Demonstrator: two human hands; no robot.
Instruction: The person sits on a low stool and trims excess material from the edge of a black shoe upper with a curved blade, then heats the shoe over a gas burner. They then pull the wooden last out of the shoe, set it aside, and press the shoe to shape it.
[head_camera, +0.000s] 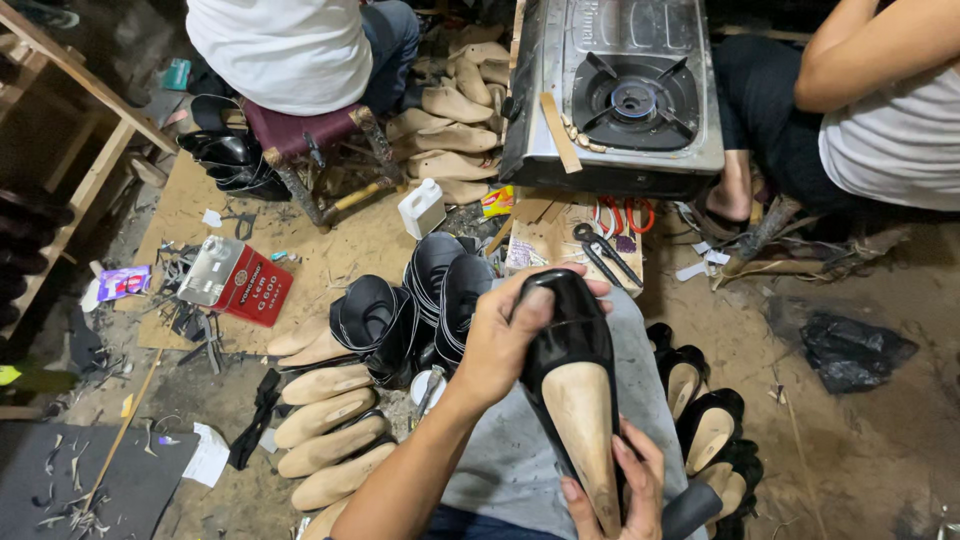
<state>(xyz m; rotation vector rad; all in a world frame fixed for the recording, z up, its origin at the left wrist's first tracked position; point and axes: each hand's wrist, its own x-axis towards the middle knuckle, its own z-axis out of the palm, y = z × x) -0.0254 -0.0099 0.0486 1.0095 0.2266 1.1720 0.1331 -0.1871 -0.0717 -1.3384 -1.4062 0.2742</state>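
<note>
Black shoe (568, 345) gripped at heel by left hand (500, 335), toe by right hand (625, 490).

red rectangular tin (240, 278) with silver lid on floor left; white jug (422, 208) near stove; purple packet (124, 282) far left; yellow wrapper (497, 201) under stove

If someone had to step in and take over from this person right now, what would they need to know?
Left hand: wrapped around the heel end of a black shoe on a wooden last, which rests on the lap.
Right hand: steadies the pointed toe end from below.
Nearby: finished-looking black shoes on the floor to the right, bare wooden lasts and stacked black uppers to the left, pliers on the box ahead.
Done: the black upper covers the last.
Left: the bottom of the last is bare, with no sole on it.
</note>
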